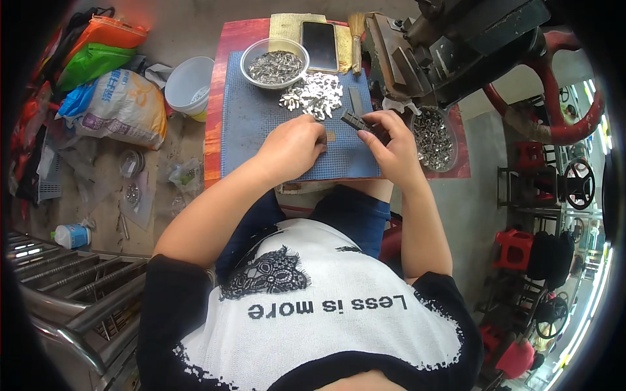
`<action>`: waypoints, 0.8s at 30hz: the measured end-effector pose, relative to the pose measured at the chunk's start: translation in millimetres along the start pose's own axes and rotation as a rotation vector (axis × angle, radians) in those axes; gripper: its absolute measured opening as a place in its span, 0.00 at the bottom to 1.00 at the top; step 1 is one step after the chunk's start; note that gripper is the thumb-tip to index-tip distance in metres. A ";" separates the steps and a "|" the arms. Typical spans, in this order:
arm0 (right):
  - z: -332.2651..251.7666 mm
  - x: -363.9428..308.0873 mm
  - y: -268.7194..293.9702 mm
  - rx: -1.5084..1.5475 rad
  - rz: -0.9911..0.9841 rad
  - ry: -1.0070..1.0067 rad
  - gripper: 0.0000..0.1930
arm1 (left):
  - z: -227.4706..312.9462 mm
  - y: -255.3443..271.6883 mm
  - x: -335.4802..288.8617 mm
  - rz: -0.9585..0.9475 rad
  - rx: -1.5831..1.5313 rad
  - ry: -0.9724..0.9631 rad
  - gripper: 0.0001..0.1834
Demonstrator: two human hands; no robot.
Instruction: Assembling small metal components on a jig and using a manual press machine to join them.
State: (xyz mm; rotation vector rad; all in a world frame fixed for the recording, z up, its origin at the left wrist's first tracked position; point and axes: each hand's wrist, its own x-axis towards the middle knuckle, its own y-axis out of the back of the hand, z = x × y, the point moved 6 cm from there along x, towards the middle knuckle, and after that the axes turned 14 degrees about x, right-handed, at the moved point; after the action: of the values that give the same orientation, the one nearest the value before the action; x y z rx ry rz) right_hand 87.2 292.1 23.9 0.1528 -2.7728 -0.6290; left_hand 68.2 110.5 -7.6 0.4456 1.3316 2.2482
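Shirt (pixel 326 333) | blue mat (pixel 251 127) | grey floor (pixel 479 208) | right hand (pixel 394 144) gripping dark block (pixel 355 122) | left hand (pixel 293 148): can't tell

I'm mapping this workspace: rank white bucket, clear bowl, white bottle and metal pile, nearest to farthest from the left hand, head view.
1. Metal pile: on the mat, just beyond the left hand.
2. Clear bowl: mat's far left.
3. White bucket: left of the table.
4. White bottle: picture's far left.

The dark, segmented bar (pixel 354 122) slanted in the right hand (pixel 394 142); small silvery pieces (pixel 321 91) lay loosely heaped on the blue mat (pixel 246 117).
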 end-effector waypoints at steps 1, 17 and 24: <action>0.1 -0.3 0.2 0.001 0.001 0.000 0.14 | 1.6 -0.3 -0.5 -0.007 0.006 -0.006 0.08; 4.5 1.4 -3.8 0.015 -0.013 0.001 0.13 | 11.1 -3.4 -3.0 -0.059 0.020 -0.067 0.09; 8.0 0.8 -2.5 0.014 -0.009 0.003 0.13 | 15.3 -6.8 -7.4 -0.054 0.042 -0.045 0.08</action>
State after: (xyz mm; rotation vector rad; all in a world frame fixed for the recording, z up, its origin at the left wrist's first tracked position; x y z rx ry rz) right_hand 84.1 293.0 16.2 0.1687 -2.7752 -0.6112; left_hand 83.7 120.2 -6.6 0.4667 1.3532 2.1571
